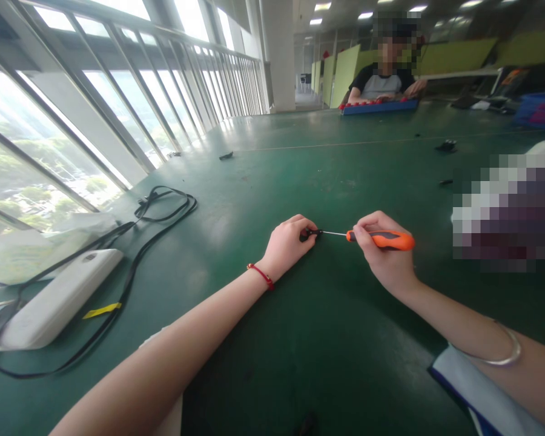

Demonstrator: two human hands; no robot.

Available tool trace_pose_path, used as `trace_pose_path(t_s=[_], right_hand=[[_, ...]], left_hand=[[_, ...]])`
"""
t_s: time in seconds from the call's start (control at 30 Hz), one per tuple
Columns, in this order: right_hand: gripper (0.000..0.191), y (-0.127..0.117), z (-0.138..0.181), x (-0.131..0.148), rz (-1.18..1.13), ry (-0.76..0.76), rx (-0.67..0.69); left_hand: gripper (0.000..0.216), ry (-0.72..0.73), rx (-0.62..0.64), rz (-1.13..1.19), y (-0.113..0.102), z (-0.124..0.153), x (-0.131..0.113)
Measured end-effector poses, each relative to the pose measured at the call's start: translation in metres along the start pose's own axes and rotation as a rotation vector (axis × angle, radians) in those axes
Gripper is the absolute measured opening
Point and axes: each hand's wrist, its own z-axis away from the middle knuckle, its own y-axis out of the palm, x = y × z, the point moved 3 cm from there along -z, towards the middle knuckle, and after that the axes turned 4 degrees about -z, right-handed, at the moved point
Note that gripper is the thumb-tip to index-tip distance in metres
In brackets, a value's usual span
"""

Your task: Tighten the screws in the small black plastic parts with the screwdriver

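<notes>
My left hand [291,237] is closed around a small black part [307,234], pinching it close to the green tabletop; its exact kind is mostly hidden by the fingers. In my right hand [388,260] is a screwdriver [393,240] with an orange and dark grey handle. The screwdriver lies roughly level, its thin metal shaft pointing left. Its tip meets the black part at the fingers of my left hand, though I cannot tell whether it sits in a screw.
To the left lie a white power bank-like box [66,297], a looped black cable [138,260] with a yellow tag and a clear plastic bag. Across the green table [254,181], a person sits behind a blue tray [379,108] with red pieces. Small black bits and a blue basket [540,110] are farther off.
</notes>
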Motion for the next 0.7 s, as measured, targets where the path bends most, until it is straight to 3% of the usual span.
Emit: trace_pose_path(t_s=[0.2,0.43,0.7], right_hand=[[0.013,0.0008,-0.0011,0.0007,0.002,-0.012,-0.058],[0.034,0.0027,-0.0007,0.0022,-0.070,-0.117,-0.138],[0.014,0.0026,-0.0001,0.0040,0.088,-0.037,-0.046]], left_hand=[[0.012,0.018,-0.009,-0.047,0.0018,-0.0012,-0.0008],[0.014,0.070,-0.009,-0.081,0.0027,-0.0002,-0.0022],[0.014,0.092,-0.002,-0.078,0.0036,-0.0002,-0.0010]])
